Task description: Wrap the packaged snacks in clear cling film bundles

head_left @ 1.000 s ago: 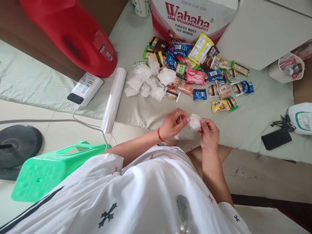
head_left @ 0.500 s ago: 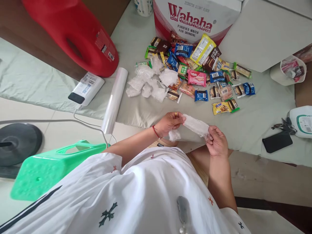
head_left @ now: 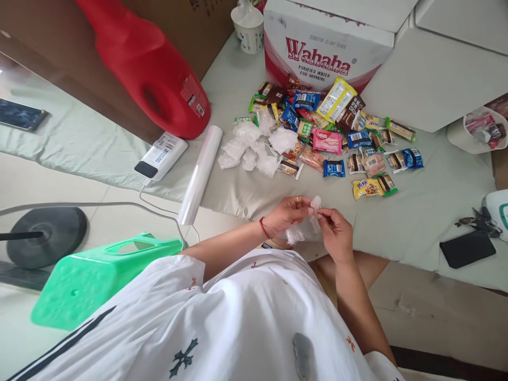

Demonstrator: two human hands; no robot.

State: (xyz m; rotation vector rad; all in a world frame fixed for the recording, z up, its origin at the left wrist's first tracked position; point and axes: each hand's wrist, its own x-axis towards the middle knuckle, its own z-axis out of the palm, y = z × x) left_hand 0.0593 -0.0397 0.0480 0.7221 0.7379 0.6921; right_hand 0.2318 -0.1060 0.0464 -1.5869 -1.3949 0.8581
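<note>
My left hand [head_left: 288,216] and my right hand [head_left: 337,233] meet over the front edge of the covered surface. Both are closed, pinching a thin clear plastic bag [head_left: 315,203] bunched between the fingertips. A crumpled clear plastic piece [head_left: 294,234] hangs just under my left hand; whether it is part of the same bag, I cannot tell. Beyond my hands lies a cluster of crumpled clear plastic bags [head_left: 248,143]. To their right spreads a heap of wrapped snacks [head_left: 327,140], with a yellow cookie packet [head_left: 367,188] nearest my right hand.
A Wahaba-style water carton marked "Wahaha" [head_left: 325,58] stands behind the snacks. Leftward are a paper cup [head_left: 248,32], red jug [head_left: 159,79], white power bank [head_left: 162,156], plastic film roll [head_left: 200,174] and green stool [head_left: 99,275]. Rightward lie a black phone-like object [head_left: 467,247] and keys [head_left: 478,222].
The plastic bag was stretched out flat between my hands; now it is gathered up and my hands are close together. The camera view has shifted slightly.
</note>
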